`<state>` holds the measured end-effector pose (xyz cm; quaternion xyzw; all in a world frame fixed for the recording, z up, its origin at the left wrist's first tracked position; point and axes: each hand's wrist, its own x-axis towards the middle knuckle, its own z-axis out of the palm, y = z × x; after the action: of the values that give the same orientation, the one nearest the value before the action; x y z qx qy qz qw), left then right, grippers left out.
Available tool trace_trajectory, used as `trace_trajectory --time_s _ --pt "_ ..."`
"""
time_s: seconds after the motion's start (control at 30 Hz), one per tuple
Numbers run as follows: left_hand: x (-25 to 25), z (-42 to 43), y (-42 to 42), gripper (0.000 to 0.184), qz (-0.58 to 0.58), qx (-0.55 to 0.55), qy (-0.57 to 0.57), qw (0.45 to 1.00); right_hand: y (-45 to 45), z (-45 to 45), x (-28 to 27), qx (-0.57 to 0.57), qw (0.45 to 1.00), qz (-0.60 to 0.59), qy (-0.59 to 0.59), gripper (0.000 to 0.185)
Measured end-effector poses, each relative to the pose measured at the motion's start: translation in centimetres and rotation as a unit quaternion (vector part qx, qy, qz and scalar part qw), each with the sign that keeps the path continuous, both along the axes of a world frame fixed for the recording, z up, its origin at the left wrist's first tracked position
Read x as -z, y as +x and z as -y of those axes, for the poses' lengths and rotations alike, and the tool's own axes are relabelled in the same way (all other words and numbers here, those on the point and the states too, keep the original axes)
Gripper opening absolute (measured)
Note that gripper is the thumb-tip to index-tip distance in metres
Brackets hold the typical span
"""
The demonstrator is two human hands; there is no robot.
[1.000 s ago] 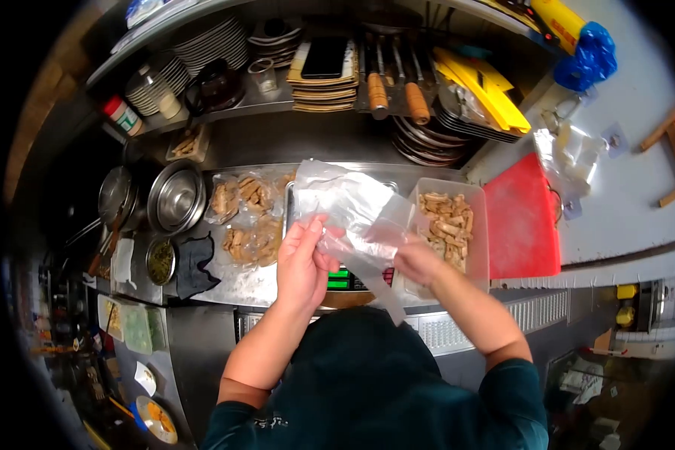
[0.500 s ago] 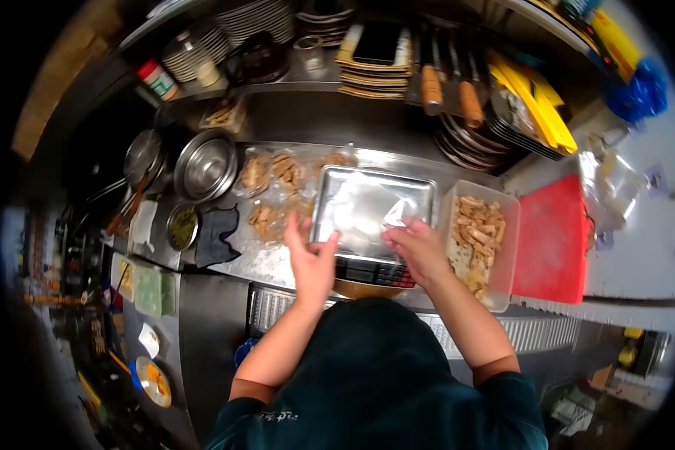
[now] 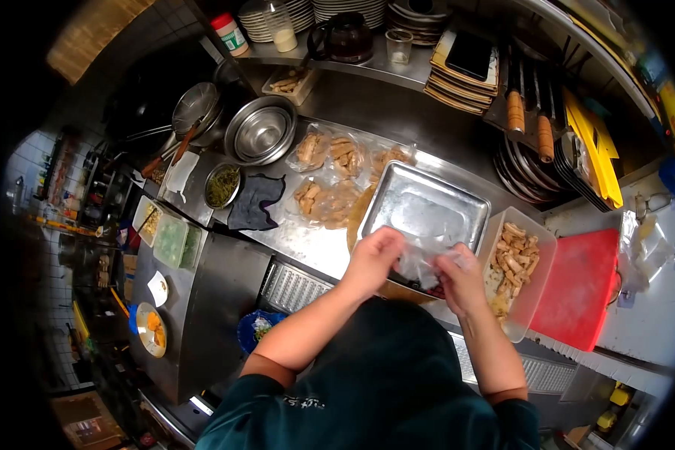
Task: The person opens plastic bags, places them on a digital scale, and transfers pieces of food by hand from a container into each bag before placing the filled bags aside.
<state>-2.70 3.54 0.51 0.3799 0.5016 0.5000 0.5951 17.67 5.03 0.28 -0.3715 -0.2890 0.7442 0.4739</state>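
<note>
1. Filled clear bags (image 3: 345,156), left part of surface (image 3: 307,244): brown pieces inside, left of tray. Best kept well away from the loose plastic.
2. Left hand (image 3: 373,259): fingers closed narrow, pinching clear plastic (image 3: 415,261). Steady, light grip looks best; film is thin, could stretch or tear.
3. Clear plastic: between the 2 hands, over near edge of metal tray (image 3: 435,199). Rubbing layers apart at the edge, then spreading evenly, should work better than yanking.
4. Right hand (image 3: 465,279): fingers pinched on the plastic's other side. Small opposing motions, wrists level, should limit slipping.
5. Open container (image 3: 541,274) with brown pieces (image 3: 514,259), right of right hand: forearm close, so elbow needs care. Red board (image 3: 577,289) just beside it.
6. Hard to see: contents of rear filled bag, left fingertips, plastic's opening and layer count (blurred, see-through), dark panel below tray mostly covered, right fingertips partly behind film.
</note>
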Motion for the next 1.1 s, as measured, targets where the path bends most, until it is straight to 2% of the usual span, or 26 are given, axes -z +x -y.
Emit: trace_trajectory --time_s 0.03,0.1,0.13,0.2,0.23,0.3,0.4,0.43,0.47,0.53,0.57,0.6,0.63,0.67,0.7,0.77,0.8,0.9,1.0,1.1 --pt "-0.2 -0.1 -0.7 0.008 0.108 -0.042 -0.028 0.993 0.0 0.0 -0.2 0.009 0.999 -0.046 -0.003 0.008" --pt "-0.9 -0.3 -2.5 0.008 0.316 -0.122 -0.082 0.937 0.3 -0.1 -1.7 0.056 0.985 -0.151 -0.062 0.010" --pt "-0.7 -0.1 -3.5 0.008 0.358 -0.120 -0.075 0.923 0.5 -0.2 -2.2 0.080 0.972 -0.204 -0.090 0.013" --pt "0.3 0.6 -4.9 0.007 0.439 -0.115 -0.060 0.889 1.3 -0.5 -1.1 0.003 0.972 -0.219 -0.082 0.012" --pt "-0.4 0.7 -4.5 0.005 0.431 -0.130 -0.055 0.891 1.7 -0.6 -0.2 -0.036 0.970 -0.226 -0.078 0.012" --pt "0.1 1.0 -4.9 0.005 0.423 -0.091 -0.041 0.900 0.9 -0.4 0.2 -0.100 0.959 -0.259 -0.061 0.006" --pt "0.7 1.3 -6.0 0.006 0.399 -0.034 -0.007 0.916 -0.8 0.2 -2.6 -0.149 0.988 0.039 0.003 0.022" --pt "0.8 1.3 -6.7 0.009 0.382 -0.012 0.010 0.924 -0.9 0.3 -3.5 -0.175 0.980 0.088 -0.023 0.033" --pt "0.9 1.3 -7.3 0.012 0.365 0.011 0.027 0.931 -1.0 0.4 -3.1 -0.167 0.980 0.104 -0.013 0.032" --pt "-0.4 0.5 -8.3 0.023 0.262 -0.082 0.140 0.951 -0.1 0.6 -2.0 -0.151 0.979 0.137 0.006 0.029" --pt "-0.8 0.1 -9.0 0.029 0.207 -0.129 0.193 0.950 0.6 0.6 -2.1 -0.124 0.986 0.113 0.002 0.024" --pt "2.1 0.1 -11.9 0.041 0.089 -0.179 0.202 0.959 1.3 0.7 -2.6 -0.088 0.990 0.113 0.003 0.022" --pt "3.8 0.0 -14.5 0.034 -0.045 -0.254 0.132 0.957 2.0 0.7 -3.3 -0.053 0.992 0.112 0.005 0.019" --pt "4.6 -0.4 -16.2 0.028 -0.208 -0.324 0.048 0.921 2.5 0.7 -4.1 -0.019 0.994 0.110 0.008 0.017" --pt "8.9 -0.5 -19.5 0.029 -0.298 -0.347 0.034 0.889 3.1 0.8 -5.0 0.000 0.994 0.105 0.010 0.015" --pt "16.1 -0.1 -25.0 0.036 -0.488 -0.292 0.034 0.822 3.9 0.9 -5.5 0.055 0.991 0.122 0.023 0.011" --pt "18.2 0.0 -26.9 0.041 -0.575 -0.257 0.033 0.776 4.2 0.9 -6.0 0.070 0.988 0.136 0.027 0.010" --pt "20.5 -1.0 -30.0 0.052 -0.611 -0.128 0.001 0.781 4.4 1.1 -6.8 0.100 0.982 0.153 0.038 0.009" --pt "22.4 -3.4 -32.5 0.058 -0.651 -0.057 -0.043 0.756 3.9 1.0 -7.7 0.112 0.979 0.170 0.028 0.010" --pt "22.4 -6.2 -34.8 0.064 -0.670 -0.081 -0.159 0.720 3.0 0.9 -8.5 0.126 0.974 0.190 -0.002 0.013"
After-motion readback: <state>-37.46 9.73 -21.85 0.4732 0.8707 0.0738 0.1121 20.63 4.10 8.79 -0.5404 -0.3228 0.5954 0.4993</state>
